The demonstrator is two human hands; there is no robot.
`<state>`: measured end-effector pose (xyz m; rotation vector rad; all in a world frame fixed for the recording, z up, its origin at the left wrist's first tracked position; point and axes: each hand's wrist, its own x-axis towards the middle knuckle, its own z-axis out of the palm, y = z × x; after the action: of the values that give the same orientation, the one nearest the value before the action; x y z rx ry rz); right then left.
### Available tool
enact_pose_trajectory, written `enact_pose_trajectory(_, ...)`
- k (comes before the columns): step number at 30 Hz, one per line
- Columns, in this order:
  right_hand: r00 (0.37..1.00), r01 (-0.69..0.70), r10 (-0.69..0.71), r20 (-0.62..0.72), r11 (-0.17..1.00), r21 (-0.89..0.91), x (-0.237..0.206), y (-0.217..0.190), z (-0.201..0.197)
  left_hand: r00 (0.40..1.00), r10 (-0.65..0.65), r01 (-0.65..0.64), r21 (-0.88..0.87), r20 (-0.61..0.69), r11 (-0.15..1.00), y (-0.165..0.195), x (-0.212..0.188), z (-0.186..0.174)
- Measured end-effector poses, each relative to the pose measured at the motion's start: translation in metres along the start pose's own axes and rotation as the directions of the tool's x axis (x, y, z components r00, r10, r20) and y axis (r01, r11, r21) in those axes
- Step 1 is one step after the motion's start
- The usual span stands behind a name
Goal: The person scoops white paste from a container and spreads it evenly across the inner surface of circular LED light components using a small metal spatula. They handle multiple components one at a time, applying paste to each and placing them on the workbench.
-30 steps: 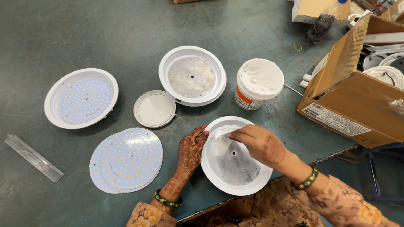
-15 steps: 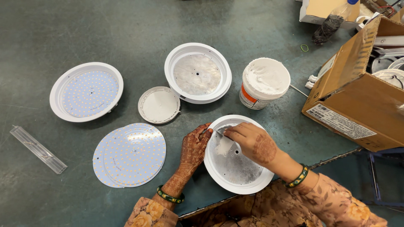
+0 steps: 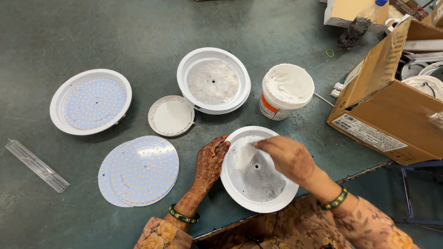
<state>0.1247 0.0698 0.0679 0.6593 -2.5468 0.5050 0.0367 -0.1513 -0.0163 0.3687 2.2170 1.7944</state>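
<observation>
A round white lamp housing (image 3: 244,196) with a bare metal floor lies at the table's near edge. My left hand (image 3: 208,161) rests flat against its left rim and steadies it. My right hand (image 3: 287,157) is over the housing's upper part, its fingertips pressed on a smear of white paste on the metal floor. Whether those fingers pinch anything is hidden. A tub of white paste (image 3: 285,91) stands open just beyond the housing.
A second empty housing (image 3: 213,81) and a small white lid (image 3: 171,115) lie further back. At left are a housing fitted with an LED disc (image 3: 91,101), stacked LED discs (image 3: 139,169) and a clear plastic strip (image 3: 36,165). A cardboard box (image 3: 392,110) stands at right.
My right hand has slid across the housing's floor toward the upper right, spreading paste. My left hand has stayed on the rim.
</observation>
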Motion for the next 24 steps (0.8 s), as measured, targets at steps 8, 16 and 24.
enact_pose_trajectory(8,0.995,-0.068,0.071,0.076,0.997,-0.044,0.017,0.000,0.011,0.999,0.035,-0.035,0.011,0.007,0.999,0.004,-0.001,-0.002)
enact_pose_trajectory(16,0.988,-0.082,0.085,0.132,0.996,-0.025,0.002,-0.006,0.005,1.000,-0.014,0.014,-0.007,-0.003,1.000,0.003,-0.001,-0.001)
enact_pose_trajectory(24,0.996,-0.076,0.072,0.048,0.994,0.082,-0.017,-0.004,-0.013,1.000,-0.019,0.020,0.011,-0.007,1.000,0.001,-0.001,0.000)
